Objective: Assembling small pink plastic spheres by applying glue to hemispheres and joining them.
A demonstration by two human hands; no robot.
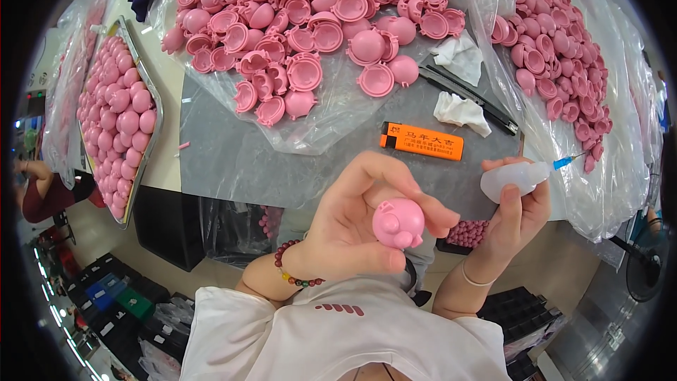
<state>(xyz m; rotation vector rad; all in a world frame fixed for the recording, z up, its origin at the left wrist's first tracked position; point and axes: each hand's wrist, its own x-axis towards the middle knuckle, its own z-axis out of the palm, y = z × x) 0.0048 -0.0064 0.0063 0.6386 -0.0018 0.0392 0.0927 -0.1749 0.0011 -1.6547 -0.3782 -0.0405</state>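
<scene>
Nearest, we are holding our two hands apart: the left hand (pixel 345 222) is pinching a round, pink plastic ball with raised knobs (pixel 397 224), while the right hand (pixel 520 215) is gripping a translucent white squeeze bottle (pixel 509 180). The bottle is sitting to the ball's right, its long axis running nearly sideways, its blue needle tip (pixel 563 163) pointing rightward, away from the ball. Beyond, a grey-topped desk (pixel 218 144) is carrying a flat orange, black-ended case (pixel 423 142), a slim black knife (pixel 474 97) and heaped pink plastic half-shells (pixel 305 74) on clear sheeting (pixel 303 130). Leftward, a metal-rimmed tray (pixel 159 127) is bearing pink balls (pixel 129 123).
</scene>
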